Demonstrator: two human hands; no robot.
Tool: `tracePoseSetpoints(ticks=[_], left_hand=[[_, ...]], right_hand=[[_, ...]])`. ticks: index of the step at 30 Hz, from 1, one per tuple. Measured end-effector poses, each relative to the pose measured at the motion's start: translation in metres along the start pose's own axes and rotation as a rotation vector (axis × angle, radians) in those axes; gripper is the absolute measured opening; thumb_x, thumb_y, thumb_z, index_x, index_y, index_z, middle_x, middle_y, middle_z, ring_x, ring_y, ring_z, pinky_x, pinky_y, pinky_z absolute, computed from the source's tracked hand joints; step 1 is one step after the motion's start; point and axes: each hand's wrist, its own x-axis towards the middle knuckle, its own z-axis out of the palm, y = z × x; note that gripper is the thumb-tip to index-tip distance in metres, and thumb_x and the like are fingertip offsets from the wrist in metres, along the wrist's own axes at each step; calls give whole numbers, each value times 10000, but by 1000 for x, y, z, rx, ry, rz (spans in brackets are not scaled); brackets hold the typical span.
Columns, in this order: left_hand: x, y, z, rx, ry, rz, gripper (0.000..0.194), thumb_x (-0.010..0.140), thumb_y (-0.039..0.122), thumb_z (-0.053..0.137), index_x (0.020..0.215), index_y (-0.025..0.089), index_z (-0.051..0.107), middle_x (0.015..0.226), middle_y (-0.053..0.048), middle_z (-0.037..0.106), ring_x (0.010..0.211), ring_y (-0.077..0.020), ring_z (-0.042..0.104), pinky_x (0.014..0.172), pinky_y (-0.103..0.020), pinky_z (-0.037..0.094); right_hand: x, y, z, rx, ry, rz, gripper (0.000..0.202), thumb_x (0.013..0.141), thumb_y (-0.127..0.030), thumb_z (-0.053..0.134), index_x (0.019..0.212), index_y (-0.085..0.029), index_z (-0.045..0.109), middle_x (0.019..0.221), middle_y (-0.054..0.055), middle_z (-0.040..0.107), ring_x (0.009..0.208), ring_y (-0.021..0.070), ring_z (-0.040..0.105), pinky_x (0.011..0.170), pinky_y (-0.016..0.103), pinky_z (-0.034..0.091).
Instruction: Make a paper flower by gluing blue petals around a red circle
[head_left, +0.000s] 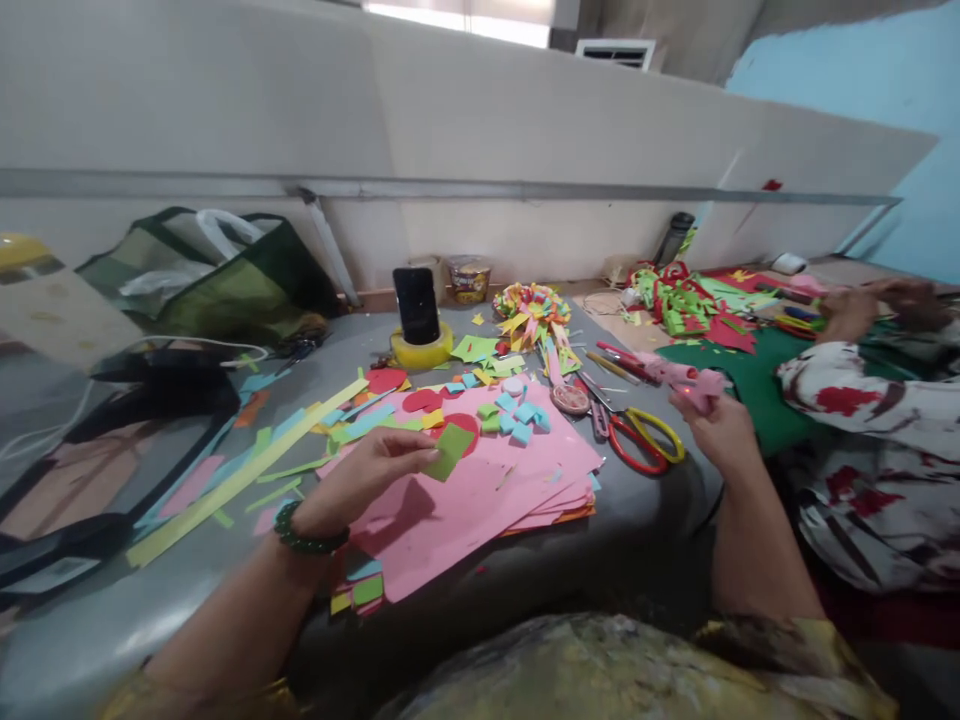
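Left hand [379,463], pinching 1 green paper piece [453,452] above stacked pink sheets [457,515]; right hand [718,430], apart from it, wrapped around 1 pink glue gun [679,374] near the scissors [619,414]. Small blue pieces [524,412] lie on the sheets.

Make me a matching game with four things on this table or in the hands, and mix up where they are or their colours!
1. phone
2. glue gun
3. scissors
4. green paper piece

A. in the left hand
B. red and yellow handles
C. upright at the yellow tape roll
D. in the right hand

Pairs: 1-C, 2-D, 3-B, 4-A
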Motion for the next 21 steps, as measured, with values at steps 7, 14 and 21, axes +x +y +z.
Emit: tracePoseSetpoints(ticks=[7, 14, 21], left_hand=[[1, 2, 8, -201, 22, -104, 294, 539, 426, 805, 535, 179, 645, 481, 26, 534, 490, -89, 442, 503, -228, 390], [0, 5, 15, -345, -15, -194, 345, 561, 448, 819, 587, 149, 649, 536, -19, 639, 513, -105, 563, 537, -223, 450], [0, -1, 30, -432, -145, -233, 419, 563, 497, 845, 584, 128, 648, 540, -32, 666, 492, -89, 587, 528, -190, 456]], right_hand=[[12, 15, 21, 17, -256, 48, 301, 659, -514, 582, 558, -255, 466, 520, 20, 560, 574, 216, 560, 530, 324, 435], [-16, -3, -9, -191, 86, 7, 374, 701, -595, 629, 642, -238, 534, 620, 62, 611, 572, 242, 575, 513, 353, 427], [-103, -87, 38, 339, -200, -991, 183, 943, -222, 508, 1037, -252, 662, 894, 54, 678, 706, 145, 645, 612, 248, 531]])
